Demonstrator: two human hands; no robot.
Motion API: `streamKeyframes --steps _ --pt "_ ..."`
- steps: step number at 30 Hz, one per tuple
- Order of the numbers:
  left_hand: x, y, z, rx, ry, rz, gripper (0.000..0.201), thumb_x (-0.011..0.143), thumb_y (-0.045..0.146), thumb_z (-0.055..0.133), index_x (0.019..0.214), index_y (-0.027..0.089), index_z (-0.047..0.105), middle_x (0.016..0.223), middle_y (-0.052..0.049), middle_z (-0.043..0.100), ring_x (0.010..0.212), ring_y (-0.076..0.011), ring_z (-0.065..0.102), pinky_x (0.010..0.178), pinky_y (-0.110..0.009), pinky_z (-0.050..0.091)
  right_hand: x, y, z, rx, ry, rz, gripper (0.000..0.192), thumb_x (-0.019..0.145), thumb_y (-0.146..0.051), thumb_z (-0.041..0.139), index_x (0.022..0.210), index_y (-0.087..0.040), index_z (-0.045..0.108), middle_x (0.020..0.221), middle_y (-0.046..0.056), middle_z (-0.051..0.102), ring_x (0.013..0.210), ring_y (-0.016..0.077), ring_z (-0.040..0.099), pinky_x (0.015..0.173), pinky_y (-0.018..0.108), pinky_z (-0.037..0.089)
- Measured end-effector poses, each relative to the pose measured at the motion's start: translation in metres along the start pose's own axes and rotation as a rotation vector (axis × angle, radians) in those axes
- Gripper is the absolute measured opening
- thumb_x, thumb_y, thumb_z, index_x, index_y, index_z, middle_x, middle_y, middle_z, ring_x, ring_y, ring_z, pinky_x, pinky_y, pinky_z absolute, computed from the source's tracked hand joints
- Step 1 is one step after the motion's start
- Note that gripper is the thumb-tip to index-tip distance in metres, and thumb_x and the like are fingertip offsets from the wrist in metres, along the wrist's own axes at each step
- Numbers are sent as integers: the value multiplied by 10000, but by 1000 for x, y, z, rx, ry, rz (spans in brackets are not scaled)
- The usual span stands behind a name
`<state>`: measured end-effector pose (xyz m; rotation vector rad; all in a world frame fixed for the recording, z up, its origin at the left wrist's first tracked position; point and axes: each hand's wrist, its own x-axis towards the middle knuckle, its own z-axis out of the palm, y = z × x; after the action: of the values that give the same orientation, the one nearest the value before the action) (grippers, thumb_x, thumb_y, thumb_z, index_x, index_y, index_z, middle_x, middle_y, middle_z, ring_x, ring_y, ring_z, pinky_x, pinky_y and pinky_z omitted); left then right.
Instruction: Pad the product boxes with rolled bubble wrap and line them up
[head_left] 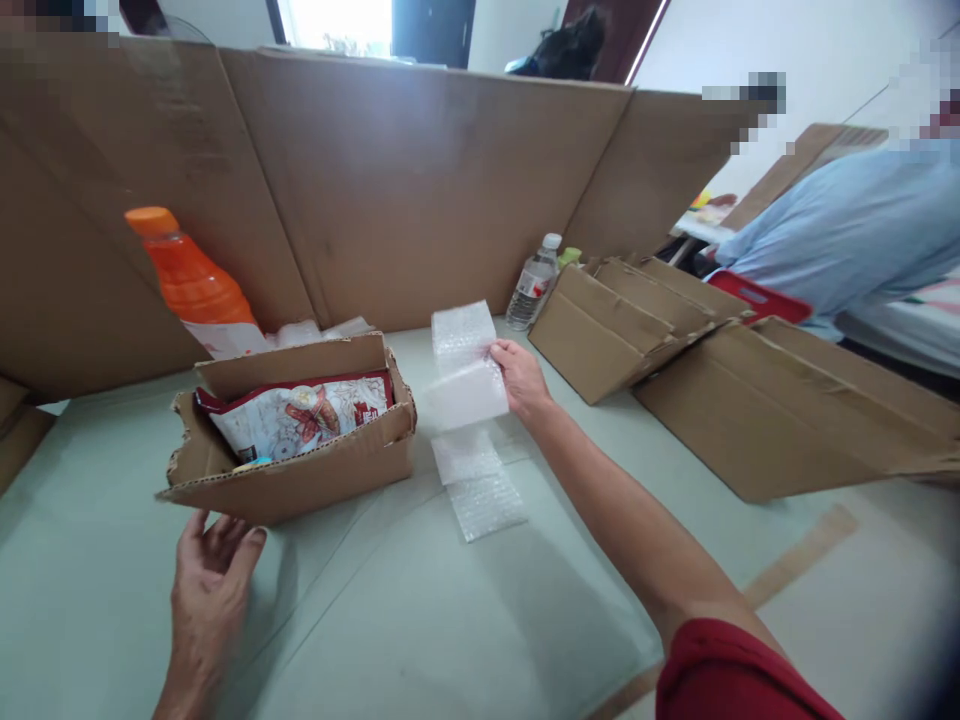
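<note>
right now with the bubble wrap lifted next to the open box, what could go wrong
1. The right hand pinches the bubble wrap strip only at one edge; its lower end still lies on the table, so it may slip or drag.
2. The left hand sits just in front of the cardboard box, not clearly gripping it, so the box could slide.
3. The orange bottle behind the box could be knocked over.

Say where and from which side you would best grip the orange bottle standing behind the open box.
Probably the narrow neck just under the cap of the orange bottle, coming from above. It stands upright, and the open box hides its lower body in front, while cardboard sheets stand close behind. The neck is free and slim enough to close fingers round.
</note>
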<state>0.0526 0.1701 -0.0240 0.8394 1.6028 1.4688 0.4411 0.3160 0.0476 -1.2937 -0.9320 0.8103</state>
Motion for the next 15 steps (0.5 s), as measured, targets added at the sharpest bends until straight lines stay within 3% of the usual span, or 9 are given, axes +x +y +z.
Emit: streamKeyframes --steps 4,6,8,11,15 --pt "-38 10 -20 112 84 182 957 680 358 815 1521 270 367 1538 -144 480 1368 -329 515 1158 -582 383 -52 -31 -16 116 -47 34 215 766 -389 689 836 -221 574 693 -25 628 626 136 606 604 260 517" --pt "-65 15 -28 203 84 272 843 731 393 786 1491 260 446 1493 -133 538 1304 -333 566 1134 -587 406 -80 -49 -19 182 -84 27 190 796 -365 693 883 -232 590 758 -15 652 658 139 628 604 259 526" --pt "-89 19 -26 278 12 294 705 772 432 752 1420 249 547 1426 -119 600 1217 -325 614 1117 -576 418 -109 -63 -19 223 -119 34 186 801 -358 708 903 -238 609 779 -14 660 644 136 627 566 249 521" --pt "-112 25 -7 311 -191 266 634 790 436 736 1379 248 591 1436 -116 593 1188 -317 623 1106 -543 428 -150 -70 -12 245 -176 88 216 796 -396 723 907 -244 618 763 -12 666 611 146 627 526 262 528" --pt "-120 31 36 116 -472 191 775 776 371 760 1479 215 473 1503 -149 525 1329 -326 541 1135 -491 409 -186 -61 2 269 -286 162 226 792 -421 724 888 -247 615 827 8 707 721 181 682 641 307 582"
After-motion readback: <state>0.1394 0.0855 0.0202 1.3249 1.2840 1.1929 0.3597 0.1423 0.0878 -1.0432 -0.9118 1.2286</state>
